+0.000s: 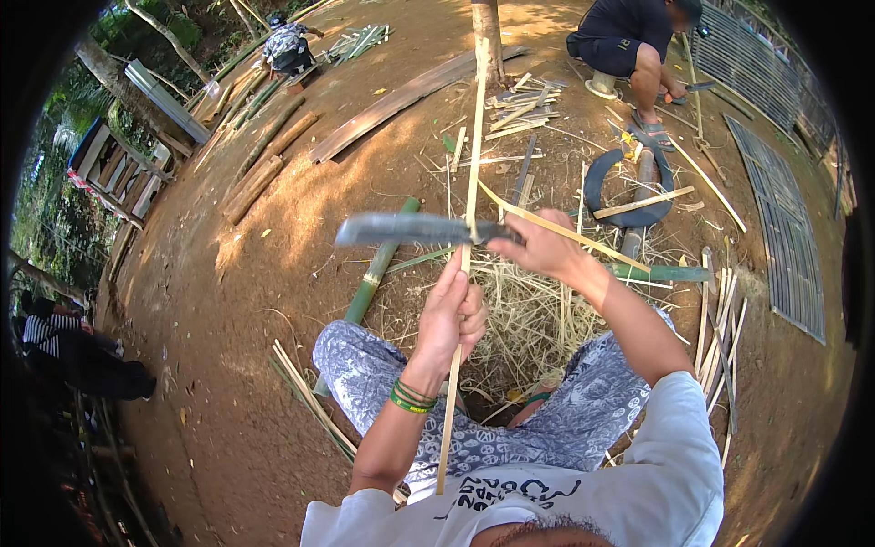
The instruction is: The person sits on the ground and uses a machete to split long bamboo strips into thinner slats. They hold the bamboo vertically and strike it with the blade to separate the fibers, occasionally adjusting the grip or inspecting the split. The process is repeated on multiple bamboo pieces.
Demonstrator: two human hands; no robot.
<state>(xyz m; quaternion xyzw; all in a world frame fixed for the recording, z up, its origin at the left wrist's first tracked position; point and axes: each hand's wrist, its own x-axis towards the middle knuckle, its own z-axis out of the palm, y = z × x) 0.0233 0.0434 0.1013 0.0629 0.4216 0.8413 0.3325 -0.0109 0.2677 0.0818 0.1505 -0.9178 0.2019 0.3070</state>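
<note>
Left hand [448, 312] closed round pale bamboo strip [475, 155], running 12 to 6 o'clock through centre. Right hand [547, 244] wrapped round handle of knife [401, 228]; blurred blade points 9, just above left hand. Slip could cut it; uneven pressure might snap strip.

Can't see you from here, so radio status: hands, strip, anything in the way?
Left hand gripping strip. Right hand holding knife across it, blurred. Left fingers close to knife; shavings piled on ground.
</note>
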